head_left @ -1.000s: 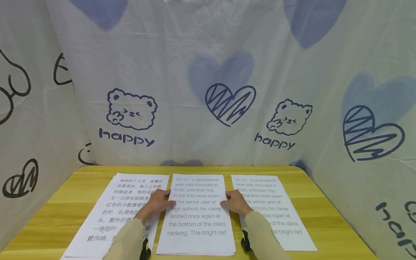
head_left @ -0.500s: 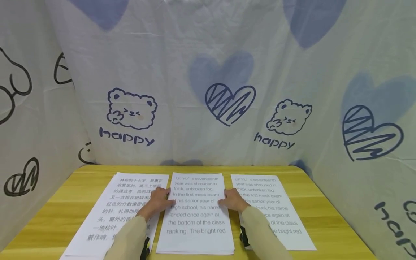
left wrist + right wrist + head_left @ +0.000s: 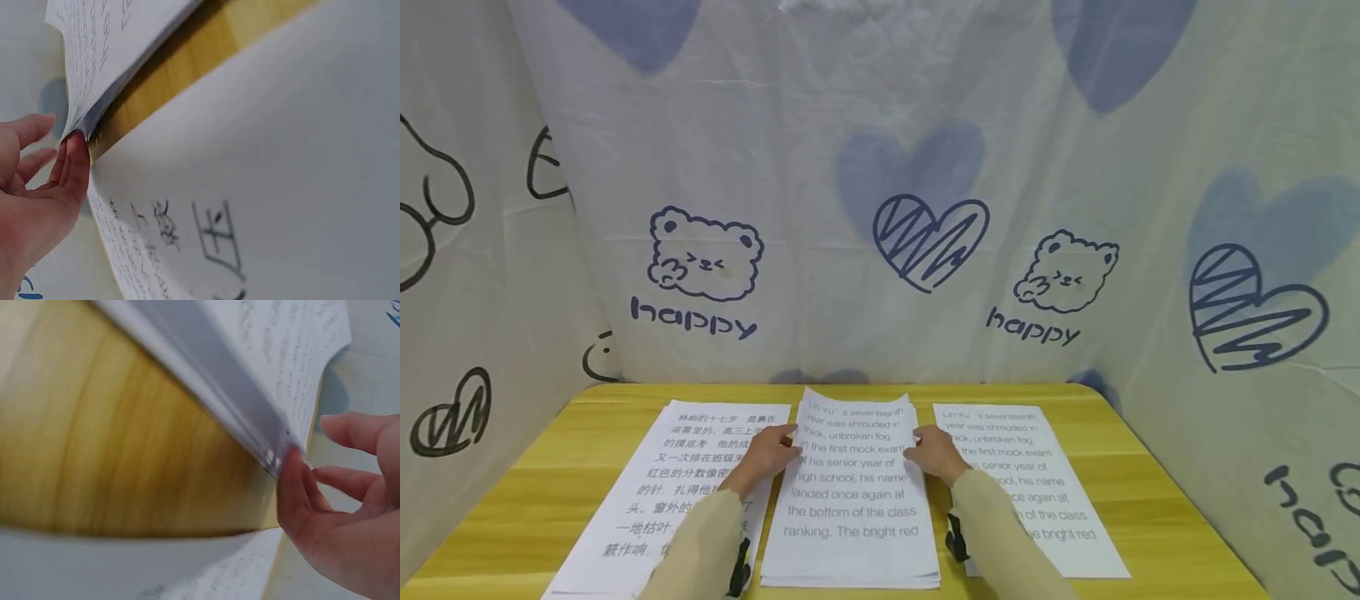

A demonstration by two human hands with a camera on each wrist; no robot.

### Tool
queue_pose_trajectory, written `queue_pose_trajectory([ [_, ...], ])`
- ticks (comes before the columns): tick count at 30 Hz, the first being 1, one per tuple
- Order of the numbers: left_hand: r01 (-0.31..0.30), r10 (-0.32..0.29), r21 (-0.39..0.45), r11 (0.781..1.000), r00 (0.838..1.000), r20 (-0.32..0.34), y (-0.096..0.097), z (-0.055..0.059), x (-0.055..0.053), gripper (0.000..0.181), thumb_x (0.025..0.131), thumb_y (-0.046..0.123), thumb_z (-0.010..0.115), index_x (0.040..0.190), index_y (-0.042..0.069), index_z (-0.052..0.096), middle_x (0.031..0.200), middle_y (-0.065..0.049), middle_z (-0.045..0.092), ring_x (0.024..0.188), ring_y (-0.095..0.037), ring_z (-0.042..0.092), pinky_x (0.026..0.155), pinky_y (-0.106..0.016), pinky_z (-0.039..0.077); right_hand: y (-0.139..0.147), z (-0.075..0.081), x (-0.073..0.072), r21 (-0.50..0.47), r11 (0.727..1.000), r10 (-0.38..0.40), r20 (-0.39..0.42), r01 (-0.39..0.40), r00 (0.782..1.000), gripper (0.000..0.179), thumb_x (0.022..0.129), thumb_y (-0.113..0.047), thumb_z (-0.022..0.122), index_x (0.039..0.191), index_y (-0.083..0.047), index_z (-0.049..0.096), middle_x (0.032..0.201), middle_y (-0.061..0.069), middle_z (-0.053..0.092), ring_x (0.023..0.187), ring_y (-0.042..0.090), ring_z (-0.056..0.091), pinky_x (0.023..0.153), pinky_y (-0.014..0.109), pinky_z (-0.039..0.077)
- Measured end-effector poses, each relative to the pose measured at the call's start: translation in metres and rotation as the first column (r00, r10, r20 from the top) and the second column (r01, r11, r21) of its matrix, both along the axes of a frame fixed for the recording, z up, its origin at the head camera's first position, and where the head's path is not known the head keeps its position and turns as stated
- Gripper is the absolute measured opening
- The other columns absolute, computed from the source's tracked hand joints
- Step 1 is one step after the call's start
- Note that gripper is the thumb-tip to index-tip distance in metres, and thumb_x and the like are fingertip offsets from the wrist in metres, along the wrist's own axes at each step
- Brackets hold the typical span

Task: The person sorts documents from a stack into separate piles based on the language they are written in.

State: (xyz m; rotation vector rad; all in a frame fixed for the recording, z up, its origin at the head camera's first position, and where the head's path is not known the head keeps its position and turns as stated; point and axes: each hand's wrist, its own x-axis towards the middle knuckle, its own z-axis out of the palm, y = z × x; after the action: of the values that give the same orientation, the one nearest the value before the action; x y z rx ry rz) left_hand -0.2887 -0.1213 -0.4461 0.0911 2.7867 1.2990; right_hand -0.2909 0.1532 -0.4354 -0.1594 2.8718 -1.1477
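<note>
Top sheets on the middle stack of English printouts (image 3: 850,500) have bowed up at the far end since the last frame, and both hands nudged slightly farther forward. From my remote seat I'd call it partway: far end raised, near end still down on the wood-grain tabletop (image 3: 512,517), where evening out that slightly staggered edge looks undone. Left hand (image 3: 765,454) and right hand (image 3: 942,454) grip opposite side edges by the fingertips; can't tell how many sheets they've got. Stack sits between the Chinese printouts (image 3: 670,492) and the right-hand English printout (image 3: 1048,492), both lying flat, neither gripped.
</note>
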Motion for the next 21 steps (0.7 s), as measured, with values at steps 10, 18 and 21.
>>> queue_pose_trajectory([
  [10, -0.146, 0.138, 0.224, 0.964, 0.989, 0.052, 0.000, 0.001, 0.004, 0.049, 0.087, -0.006, 0.057, 0.134, -0.010, 0.048, 0.106, -0.022, 0.058, 0.093, -0.028, 0.056, 0.078, -0.034, 0.049, 0.007, 0.000, -0.003, -0.283, 0.951, -0.097, 0.096, 0.120, 0.991, 0.055, 0.083, 0.010, 0.059, 0.136, 0.012, 0.045, 0.086, 0.011, 0.055, 0.070, 0.020, 0.057, 0.060, 0.030, 0.052],
  [18, -0.228, 0.197, 0.377, 0.897, 0.973, 0.121, -0.004, 0.003, 0.001, 0.045, 0.091, -0.003, 0.057, 0.135, -0.006, 0.051, 0.112, -0.021, 0.056, 0.094, -0.025, 0.058, 0.085, -0.036, 0.050, 0.014, 0.008, -0.002, -0.405, 0.909, -0.055, 0.116, 0.098, 0.992, 0.052, 0.088, 0.008, 0.061, 0.138, 0.010, 0.045, 0.090, 0.012, 0.058, 0.078, 0.019, 0.059, 0.069, 0.032, 0.054],
  [21, -0.237, 0.202, 0.374, 0.897, 0.971, 0.130, -0.004, 0.004, -0.001, 0.044, 0.092, -0.002, 0.056, 0.135, -0.005, 0.051, 0.113, -0.020, 0.057, 0.095, -0.026, 0.058, 0.087, -0.038, 0.049, 0.014, 0.009, -0.002, -0.415, 0.904, -0.053, 0.121, 0.099, 0.991, 0.052, 0.088, 0.007, 0.061, 0.138, 0.009, 0.045, 0.093, 0.013, 0.058, 0.080, 0.020, 0.059, 0.070, 0.033, 0.054],
])
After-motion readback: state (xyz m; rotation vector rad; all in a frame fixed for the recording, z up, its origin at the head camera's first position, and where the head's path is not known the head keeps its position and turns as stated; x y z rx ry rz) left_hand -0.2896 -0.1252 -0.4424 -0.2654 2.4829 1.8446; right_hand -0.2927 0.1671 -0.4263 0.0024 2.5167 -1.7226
